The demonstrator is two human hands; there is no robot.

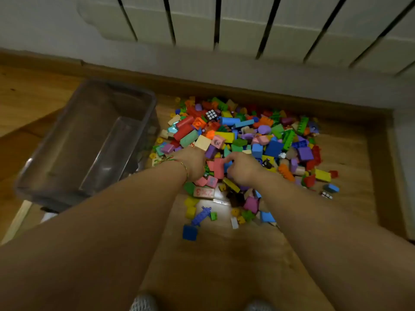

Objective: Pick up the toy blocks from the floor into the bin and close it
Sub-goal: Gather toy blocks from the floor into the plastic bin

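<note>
The blocks (pixel 247 140) lie in a heap of many colours on the wood floor (pixel 224 265), close to the skirting under a white radiator (pixel 247 23). None shows inside the bin (pixel 67 142), a clear plastic tub that stands on the floor just left of the heap, its mouth open to the camera and its right wall near the outermost blocks.

Both arms reach down into the near middle of the heap. The left grip (pixel 193 162), a bare hand with a thin bracelet (pixel 183 163) at the wrist, has its fingers sunk among the blocks and hidden, so whether it is open or closed cannot be told. The right grip (pixel 242 169) has curled fingers, and one fingertip touches a pink block (pixel 219 168) that stands between the two hands; whether it really holds that block cannot be told.

A puzzle cube (pixel 211 114) sits at the far side of the heap. Nearer the camera lie strays: a number tile (pixel 204 192), a blue key-shaped toy (pixel 201 216) and a blue square block (pixel 189 232).

The bin is blurred. Something pale pokes out under its near corner, too unclear to name. Two grey toe tips (pixel 143 303) are cut off by the bottom edge.
</note>
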